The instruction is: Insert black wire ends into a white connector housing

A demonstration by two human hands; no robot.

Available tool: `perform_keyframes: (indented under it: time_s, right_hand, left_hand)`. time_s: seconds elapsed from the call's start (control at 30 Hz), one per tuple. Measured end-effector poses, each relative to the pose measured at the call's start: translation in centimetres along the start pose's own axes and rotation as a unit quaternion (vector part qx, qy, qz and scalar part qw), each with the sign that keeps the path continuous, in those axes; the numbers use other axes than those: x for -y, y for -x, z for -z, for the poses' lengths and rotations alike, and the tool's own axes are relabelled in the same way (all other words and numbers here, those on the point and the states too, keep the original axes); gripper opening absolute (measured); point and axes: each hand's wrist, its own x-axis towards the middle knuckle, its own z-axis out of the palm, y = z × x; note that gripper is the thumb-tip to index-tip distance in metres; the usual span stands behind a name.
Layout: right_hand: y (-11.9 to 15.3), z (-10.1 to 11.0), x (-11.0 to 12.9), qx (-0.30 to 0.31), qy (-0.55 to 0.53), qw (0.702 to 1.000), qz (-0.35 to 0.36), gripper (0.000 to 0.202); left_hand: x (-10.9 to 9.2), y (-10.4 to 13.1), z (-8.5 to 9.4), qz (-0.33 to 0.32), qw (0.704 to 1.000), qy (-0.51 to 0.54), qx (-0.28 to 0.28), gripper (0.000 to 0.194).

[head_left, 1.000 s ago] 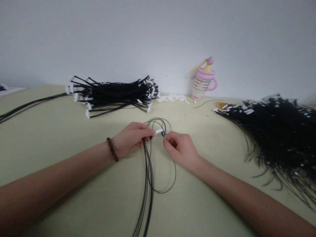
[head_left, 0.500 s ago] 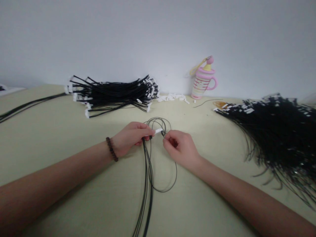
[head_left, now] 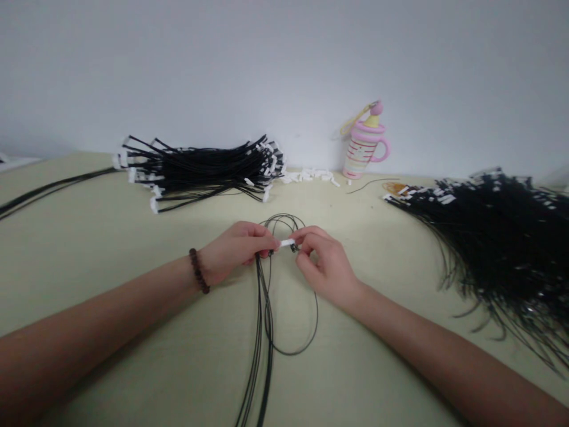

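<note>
Thumb and finger of my left hand (head_left: 240, 250) pinch one end of a small white connector (head_left: 287, 242). Close against its other end is my right hand (head_left: 326, 261), closed with thumb and finger on a thin black wire whose dark tip (head_left: 294, 248) shows beside the connector. Whether that tip is inside the connector or only beside it, I cannot tell. Several black cables (head_left: 260, 332) hang from under my left hand toward the table's front. Loose loops of thin black wire (head_left: 306, 344) curl around and below both hands.
A bundle of black cables with white ends (head_left: 200, 169) lies at the back left. Several loose white connectors (head_left: 311, 175) are beside it, then a pink-handled cup (head_left: 362, 151). A large heap of black wires (head_left: 498, 237) covers the right of the table (head_left: 133, 367).
My right fingers have shifted, with the index finger now stretched to the connector's right end. The connector and wire loops sit slightly lower. My left hand keeps its pinch.
</note>
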Motion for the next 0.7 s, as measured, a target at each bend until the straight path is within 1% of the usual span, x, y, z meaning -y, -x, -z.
perform_keyframes:
  time_s: [0.2,0.37,0.5,0.6,0.7]
  right_hand:
    - [0.05,-0.13,0.05,0.014,0.015,1.0,0.021,0.013]
    - [0.24,-0.32,0.21,-0.01,0.018,1.0,-0.006,0.014]
    - [0.15,-0.39,0.11,-0.02,0.02,0.999,-0.019,0.016]
    - [0.07,-0.4,-0.03,-0.021,0.026,0.999,-0.008,0.013]
    - [0.13,-0.35,-0.08,-0.01,0.04,0.999,0.013,0.014]
  left_hand:
    - [-0.05,0.1,-0.01,-0.002,1.0,0.002,0.005,0.022]
    - [0.04,-0.04,-0.03,0.002,1.0,-0.002,-0.003,0.022]
    - [-0.1,-0.05,-0.07,-0.001,1.0,-0.011,0.002,0.021]
    - [-0.03,0.01,-0.03,-0.007,1.0,-0.016,0.009,0.021]
    - [0.21,0.05,0.0,-0.013,1.0,-0.017,0.014,0.021]
